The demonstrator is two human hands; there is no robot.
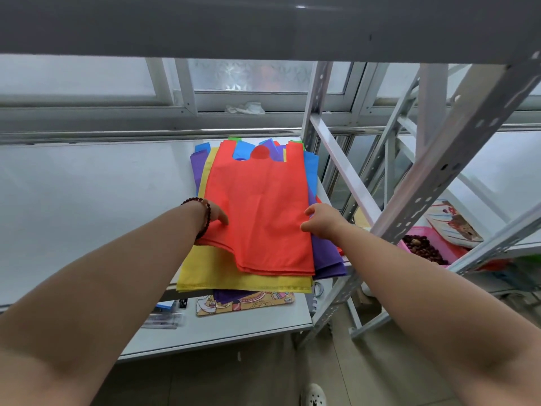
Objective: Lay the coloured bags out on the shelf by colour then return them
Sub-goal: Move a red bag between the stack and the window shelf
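Both bare arms reach forward over the white shelf (87,186) to a stack of coloured bags. The left hand (215,213), with a dark beaded bracelet (205,218) at its wrist, lies at the left edge of the red bags (260,206); its thumb rests on top of the red fabric and the other fingers are hidden under the edge, so it seems to pinch the red bags, though how firmly cannot be told. The right hand (320,219) is curled at the right edge of the same red bags, thumb and fingers closing on the fabric there.

The red bags lie between the two hands and stretch away from them, handles pointing to the far side of the shelf. They are the top of the pile, several layers thick at the near edge. Beneath them, nearer than the hands, a yellow bag (234,276) sticks out along the shelf's front edge. Just under and right of the right hand lie purple bags (328,256); another purple edge shows beyond the left hand. Blue bags (311,171) peek out beyond the right hand and at the far handles, and a sliver of green bag (235,139) shows at the far end of the pile.

Below the hands, on a lower shelf, lies a patterned mat (248,303). To the right of the right hand, past the grey metal upright (439,177), a pink basket (430,247) holds dark round items.
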